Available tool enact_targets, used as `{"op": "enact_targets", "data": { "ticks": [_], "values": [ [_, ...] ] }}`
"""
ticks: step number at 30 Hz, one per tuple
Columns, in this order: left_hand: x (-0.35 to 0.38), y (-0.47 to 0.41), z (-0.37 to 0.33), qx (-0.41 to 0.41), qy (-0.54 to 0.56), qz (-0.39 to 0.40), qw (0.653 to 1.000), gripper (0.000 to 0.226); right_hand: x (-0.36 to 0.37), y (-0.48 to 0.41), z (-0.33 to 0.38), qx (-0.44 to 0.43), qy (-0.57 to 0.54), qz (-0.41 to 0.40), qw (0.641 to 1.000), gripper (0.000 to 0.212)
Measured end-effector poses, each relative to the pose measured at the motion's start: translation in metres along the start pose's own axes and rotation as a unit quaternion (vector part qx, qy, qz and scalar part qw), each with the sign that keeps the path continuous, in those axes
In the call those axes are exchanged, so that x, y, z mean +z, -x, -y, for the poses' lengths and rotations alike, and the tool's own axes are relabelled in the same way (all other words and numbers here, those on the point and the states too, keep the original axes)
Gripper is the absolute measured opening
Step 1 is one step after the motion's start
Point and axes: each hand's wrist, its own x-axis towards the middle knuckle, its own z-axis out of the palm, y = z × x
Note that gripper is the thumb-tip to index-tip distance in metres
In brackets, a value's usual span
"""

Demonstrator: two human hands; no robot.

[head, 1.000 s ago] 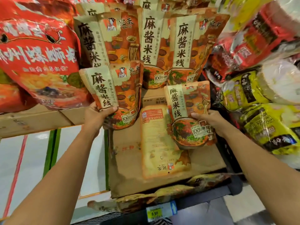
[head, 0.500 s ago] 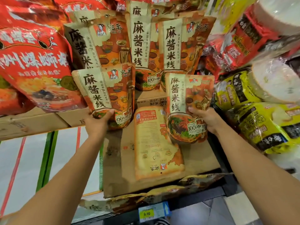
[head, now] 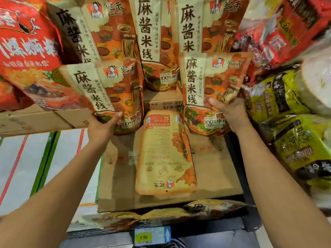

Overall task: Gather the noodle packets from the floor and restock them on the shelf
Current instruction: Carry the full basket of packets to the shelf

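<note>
My left hand (head: 103, 127) grips the bottom edge of an orange and cream noodle packet (head: 107, 90), held upright at the left of the shelf. My right hand (head: 229, 113) grips a second matching packet (head: 211, 83) by its lower right side, upright in front of the back row. Three more of these packets (head: 152, 42) stand upright behind them. Another packet (head: 165, 153) lies flat, back side up, on the cardboard box (head: 215, 169) between my arms.
Red bags (head: 26, 51) lean at the left on cardboard cartons (head: 35, 120). Red (head: 286, 33) and yellow-green (head: 290, 131) bags crowd the right. A crumpled packet (head: 161, 215) lies along the shelf's front edge above a price tag (head: 152, 236). Floor shows lower left.
My right hand has lifted its packet up and back against the rear row. The left packet has stayed about where it was. The camera has moved closer to the shelf.
</note>
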Motion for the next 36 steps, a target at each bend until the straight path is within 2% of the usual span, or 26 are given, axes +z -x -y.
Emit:
{"op": "enact_targets", "data": {
  "ticks": [3,7,9,13,15,20,23,25,28,30,32,34,36],
  "values": [
    [0.004,0.005,-0.010,0.018,0.004,-0.007,1.000,0.100,-0.012,0.003,0.001,0.014,0.050,0.052,0.997,0.026],
    [0.014,0.029,-0.022,-0.001,0.005,-0.032,0.999,0.084,-0.028,0.003,0.005,0.040,0.072,0.101,0.991,0.045],
    [0.017,0.032,-0.021,-0.010,0.020,-0.036,0.999,0.088,-0.030,0.007,0.004,0.052,0.060,0.091,0.993,0.047],
    [0.009,0.022,-0.016,-0.019,0.017,-0.026,0.999,0.112,-0.024,0.009,-0.010,0.051,-0.005,0.031,0.998,0.059],
    [0.005,0.015,-0.013,-0.020,0.008,-0.014,1.000,0.112,-0.018,0.004,-0.013,0.053,-0.040,0.021,0.998,0.063],
    [0.004,0.016,-0.016,-0.013,0.016,0.016,1.000,0.087,-0.002,-0.009,-0.011,0.046,-0.090,0.009,0.995,0.037],
    [0.008,0.016,-0.012,-0.027,0.020,-0.007,0.999,0.091,-0.004,-0.002,-0.023,0.063,-0.133,-0.003,0.989,0.026],
    [0.009,0.017,-0.011,-0.035,0.019,-0.017,0.999,0.097,-0.011,0.002,-0.027,0.088,-0.134,-0.007,0.987,0.040],
    [0.009,0.024,-0.017,-0.051,0.010,-0.014,0.999,0.096,-0.020,0.001,-0.022,0.088,-0.067,0.001,0.994,0.064],
    [0.009,0.033,-0.019,-0.069,0.014,-0.030,0.997,0.099,-0.021,0.002,-0.015,0.085,-0.055,0.011,0.995,0.064],
    [0.012,0.050,-0.024,-0.093,-0.027,-0.042,0.994,0.086,-0.018,0.004,-0.012,0.081,-0.053,0.015,0.995,0.060],
    [0.016,0.071,-0.024,-0.112,-0.055,0.025,0.992,0.071,-0.013,0.008,-0.012,0.080,-0.055,0.003,0.995,0.058],
    [0.018,0.098,-0.032,-0.141,-0.098,0.166,0.971,0.066,-0.012,0.013,-0.014,0.074,-0.057,-0.011,0.996,0.062]
  ]
}}
